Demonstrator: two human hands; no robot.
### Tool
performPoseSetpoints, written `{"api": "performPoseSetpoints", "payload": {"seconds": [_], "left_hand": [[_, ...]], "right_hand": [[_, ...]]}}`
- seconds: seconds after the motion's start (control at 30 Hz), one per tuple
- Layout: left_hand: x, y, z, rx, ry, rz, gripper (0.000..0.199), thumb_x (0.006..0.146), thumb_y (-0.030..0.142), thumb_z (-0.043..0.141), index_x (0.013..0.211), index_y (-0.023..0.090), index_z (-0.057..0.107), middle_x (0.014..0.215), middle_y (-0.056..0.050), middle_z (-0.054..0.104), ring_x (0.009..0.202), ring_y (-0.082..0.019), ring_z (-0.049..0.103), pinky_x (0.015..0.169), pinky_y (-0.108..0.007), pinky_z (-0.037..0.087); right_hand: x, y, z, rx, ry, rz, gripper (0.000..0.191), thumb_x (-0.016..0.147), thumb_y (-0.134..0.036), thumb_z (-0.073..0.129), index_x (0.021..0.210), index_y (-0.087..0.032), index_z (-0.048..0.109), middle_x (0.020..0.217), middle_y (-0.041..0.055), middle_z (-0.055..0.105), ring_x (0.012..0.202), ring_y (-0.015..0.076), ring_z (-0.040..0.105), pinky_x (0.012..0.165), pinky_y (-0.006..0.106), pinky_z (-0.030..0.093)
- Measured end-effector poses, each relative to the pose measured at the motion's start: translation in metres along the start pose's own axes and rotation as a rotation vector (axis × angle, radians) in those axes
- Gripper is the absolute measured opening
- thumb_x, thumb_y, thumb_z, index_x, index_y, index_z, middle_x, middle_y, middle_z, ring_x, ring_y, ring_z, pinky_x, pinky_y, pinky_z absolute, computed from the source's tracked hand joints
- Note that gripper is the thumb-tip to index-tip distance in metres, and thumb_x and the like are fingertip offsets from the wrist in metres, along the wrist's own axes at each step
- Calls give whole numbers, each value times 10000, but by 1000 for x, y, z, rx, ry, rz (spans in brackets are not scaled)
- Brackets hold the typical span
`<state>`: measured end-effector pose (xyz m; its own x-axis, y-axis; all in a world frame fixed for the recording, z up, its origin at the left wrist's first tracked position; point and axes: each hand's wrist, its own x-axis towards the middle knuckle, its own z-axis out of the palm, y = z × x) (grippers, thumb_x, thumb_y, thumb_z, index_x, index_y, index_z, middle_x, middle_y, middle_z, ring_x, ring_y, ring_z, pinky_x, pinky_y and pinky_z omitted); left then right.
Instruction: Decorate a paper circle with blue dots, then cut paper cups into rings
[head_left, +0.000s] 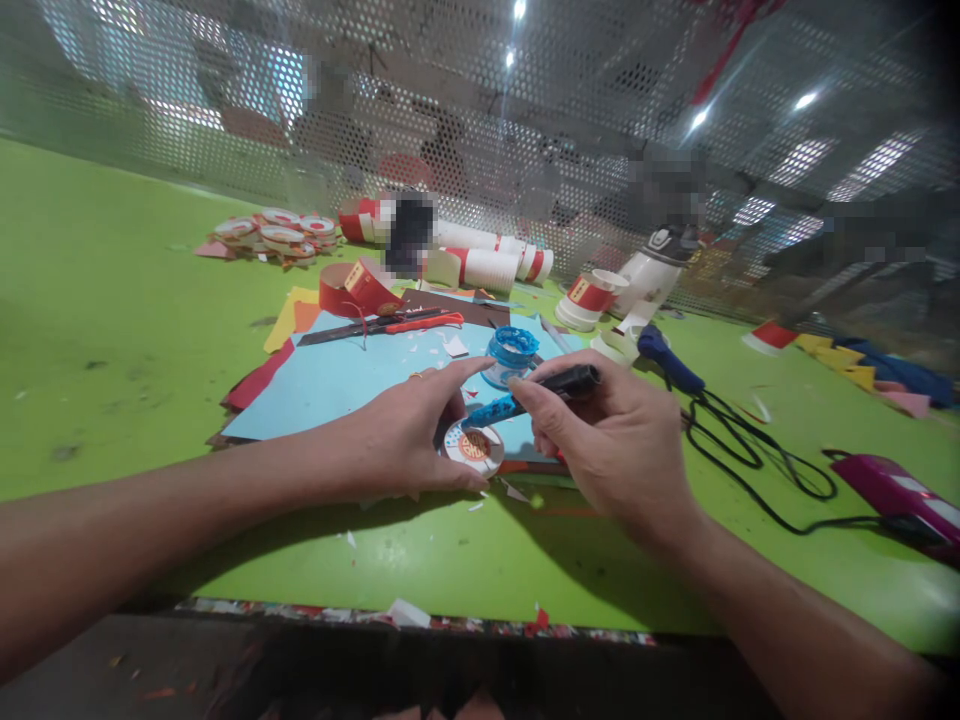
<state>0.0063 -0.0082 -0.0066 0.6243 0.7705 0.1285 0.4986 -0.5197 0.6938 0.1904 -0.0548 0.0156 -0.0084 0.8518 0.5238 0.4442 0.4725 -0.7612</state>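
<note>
My right hand [619, 440] grips a black marker-like pen [566, 382] whose front part is smeared with blue. Its blue tip meets the upper left of a small round white disc [486, 462] with an orange-gold emblem and blue dots. Thumb and fingers of my left hand [420, 430] curve round the disc's left side and steady it at the table's near side. Just beyond both hands stands a small round pot [513, 346], its rim caked in blue. Light blue paper [285, 405] lies beneath and behind.
Scissors with orange handles [427, 320] lie on the paper beside a red paper ring [360, 290]. Several round discs [279, 238] are piled at the back left. White-and-red cups [480, 268] lie behind. A blue-handled tool [670, 360] trails a black cable to a magenta box [896, 490].
</note>
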Motion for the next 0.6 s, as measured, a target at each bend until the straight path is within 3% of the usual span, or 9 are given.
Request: {"api": "performPoseSetpoints", "payload": {"seconds": [0.6], "left_hand": [[-1, 1, -1, -3, 4, 9, 954, 672, 364, 762, 1491, 183, 308, 907, -32, 591, 771, -207, 575, 683, -329, 453]], "right_hand": [[0, 3, 2, -1, 15, 8, 196, 843, -341, 716, 769, -191, 613, 547, -75, 527, 462, 62, 452, 456, 208, 384]]}}
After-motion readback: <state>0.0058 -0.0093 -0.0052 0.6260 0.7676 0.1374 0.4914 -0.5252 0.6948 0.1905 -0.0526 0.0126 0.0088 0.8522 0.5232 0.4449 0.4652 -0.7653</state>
